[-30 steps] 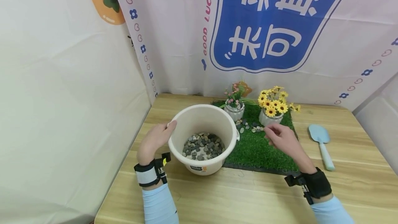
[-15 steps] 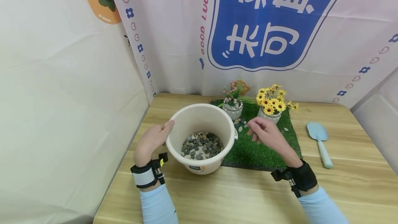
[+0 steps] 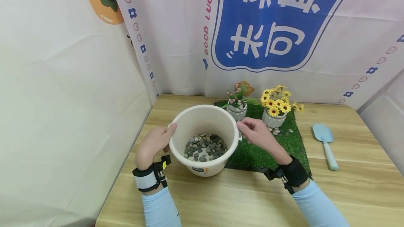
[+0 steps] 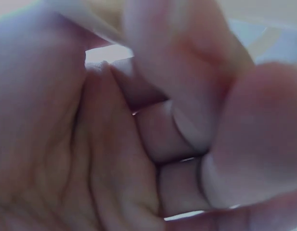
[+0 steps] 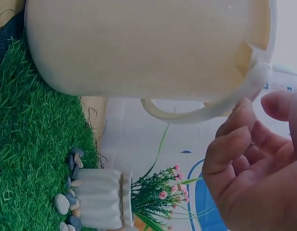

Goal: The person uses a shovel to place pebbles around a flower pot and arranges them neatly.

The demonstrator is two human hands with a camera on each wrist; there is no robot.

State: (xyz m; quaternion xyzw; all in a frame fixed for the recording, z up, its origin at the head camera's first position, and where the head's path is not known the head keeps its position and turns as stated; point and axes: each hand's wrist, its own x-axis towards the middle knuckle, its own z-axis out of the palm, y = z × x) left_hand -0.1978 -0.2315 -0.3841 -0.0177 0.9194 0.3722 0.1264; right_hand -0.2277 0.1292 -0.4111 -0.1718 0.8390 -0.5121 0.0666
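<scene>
A cream bucket stands on the table with many grey and tan pebbles in its bottom. My left hand grips its left rim, thumb on top; in the left wrist view the curled fingers fill the picture and hide most of the bucket. My right hand is at the right rim. In the right wrist view, its loosely curled fingers are close by the bucket's handle, thumb and forefinger apart. Whether they touch the handle I cannot tell. No object shows in this hand.
Green artificial turf lies right of the bucket. On it stand a pot of pink flowers and a pot of yellow flowers, with pebbles by the latter. A light blue trowel lies farther right.
My right hand has moved left from the pebbles near the yellow flowers to the bucket's right rim. My left hand has stayed on the left rim.
</scene>
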